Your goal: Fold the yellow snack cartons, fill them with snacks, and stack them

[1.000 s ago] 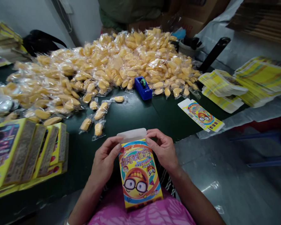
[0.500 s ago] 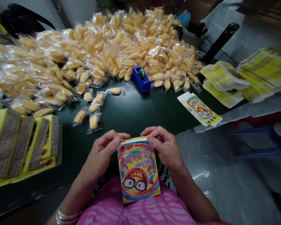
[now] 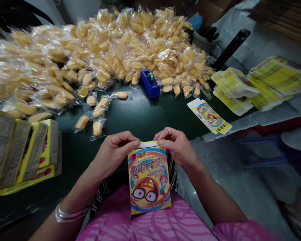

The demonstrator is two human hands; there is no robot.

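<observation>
A yellow printed cardboard box [image 3: 149, 180] with a cartoon face in glasses rests against my lap, its top end toward the table. My left hand [image 3: 119, 147] pinches the left corner of its white-edged top flap between thumb and fingers. At the right corner of the same flap, my right hand [image 3: 177, 145] grips in a matching pinch. The flap stands up between both hands, and the box's inside is hidden. Beyond my hands, several wrapped yellow pieces [image 3: 97, 128] lie on the dark green table [image 3: 130, 117].
A big heap of plastic-wrapped yellow pieces [image 3: 120, 50] covers the back of the table. Before it stands a blue tape dispenser [image 3: 149, 83]. Filled boxes [image 3: 22, 150] line up at left. Flat cartons [image 3: 268, 83] are stacked at right, near one loose carton [image 3: 210, 116].
Both hands have lifted the flap slightly, and its white edge now shows more plainly. The camera view has shifted a little, moving the table things leftward.
</observation>
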